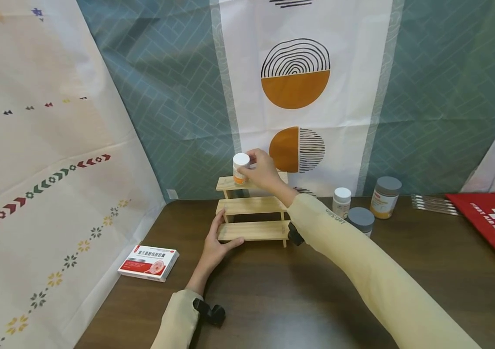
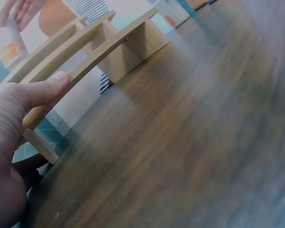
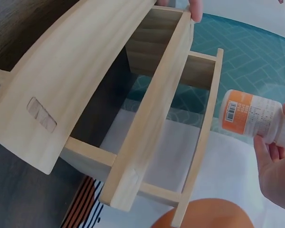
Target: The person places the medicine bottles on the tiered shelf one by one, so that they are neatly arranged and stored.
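A three-tier wooden stand [image 1: 253, 206] stands on the table against the cloth backdrop. My left hand [image 1: 215, 245] grips its left end, with the thumb along the lowest step and the fingers round the side. At the left end of the top tier, my right hand [image 1: 265, 172] holds a white pill bottle [image 1: 240, 173] with an orange label between thumb and fingers. In the right wrist view the bottle [image 3: 249, 114] shows a gap from the top tier [image 3: 199, 142], its white cap toward the fingers.
Right of the stand are a small white bottle [image 1: 341, 202] and two grey-lidded jars, one front [image 1: 361, 219] and one back [image 1: 385, 198]. Further right lie packaged swabs [image 1: 435, 204] and a red first aid pouch [image 1: 493, 225]. A medicine box [image 1: 148, 262] lies at left.
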`<move>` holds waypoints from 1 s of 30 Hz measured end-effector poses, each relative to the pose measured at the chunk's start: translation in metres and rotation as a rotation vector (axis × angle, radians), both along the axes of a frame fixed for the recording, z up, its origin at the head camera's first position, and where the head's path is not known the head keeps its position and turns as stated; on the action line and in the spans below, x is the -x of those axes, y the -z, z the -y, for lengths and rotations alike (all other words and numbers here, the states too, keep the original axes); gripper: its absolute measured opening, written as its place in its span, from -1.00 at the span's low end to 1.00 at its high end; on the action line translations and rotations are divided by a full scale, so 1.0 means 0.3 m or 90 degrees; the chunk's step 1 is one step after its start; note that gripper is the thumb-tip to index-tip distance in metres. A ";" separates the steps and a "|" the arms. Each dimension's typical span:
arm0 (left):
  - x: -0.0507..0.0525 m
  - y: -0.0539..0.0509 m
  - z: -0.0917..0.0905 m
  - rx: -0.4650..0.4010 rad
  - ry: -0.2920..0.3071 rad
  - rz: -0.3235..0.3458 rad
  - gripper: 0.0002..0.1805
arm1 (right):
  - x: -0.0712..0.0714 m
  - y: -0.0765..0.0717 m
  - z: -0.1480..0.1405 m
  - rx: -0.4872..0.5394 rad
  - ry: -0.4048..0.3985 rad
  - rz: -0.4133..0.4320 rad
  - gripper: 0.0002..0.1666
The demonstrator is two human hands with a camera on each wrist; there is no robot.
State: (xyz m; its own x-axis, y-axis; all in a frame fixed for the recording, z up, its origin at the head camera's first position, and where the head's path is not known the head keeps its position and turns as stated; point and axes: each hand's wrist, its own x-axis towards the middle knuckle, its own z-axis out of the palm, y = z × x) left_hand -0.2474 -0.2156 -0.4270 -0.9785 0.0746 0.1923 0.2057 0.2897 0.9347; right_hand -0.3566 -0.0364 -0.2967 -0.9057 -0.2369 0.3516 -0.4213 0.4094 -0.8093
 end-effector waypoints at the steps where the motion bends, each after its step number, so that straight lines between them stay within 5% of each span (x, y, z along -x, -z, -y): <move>1: 0.002 -0.003 0.000 0.000 0.002 0.002 0.06 | 0.002 0.000 0.002 -0.001 0.000 -0.004 -0.46; 16: 0.011 -0.031 0.005 0.001 0.011 -0.009 0.05 | 0.020 0.007 0.042 0.066 0.011 0.048 -0.39; 30: -0.002 -0.010 -0.005 0.000 -0.005 0.003 0.05 | 0.018 0.037 0.071 0.076 0.032 0.095 -0.30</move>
State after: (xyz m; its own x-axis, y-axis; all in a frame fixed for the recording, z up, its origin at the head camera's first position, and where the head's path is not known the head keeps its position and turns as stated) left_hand -0.2467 -0.2142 -0.4241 -0.9798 0.0672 0.1883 0.1997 0.2920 0.9353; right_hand -0.3620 -0.0576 -0.3080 -0.9594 -0.1549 0.2355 -0.2746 0.3246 -0.9051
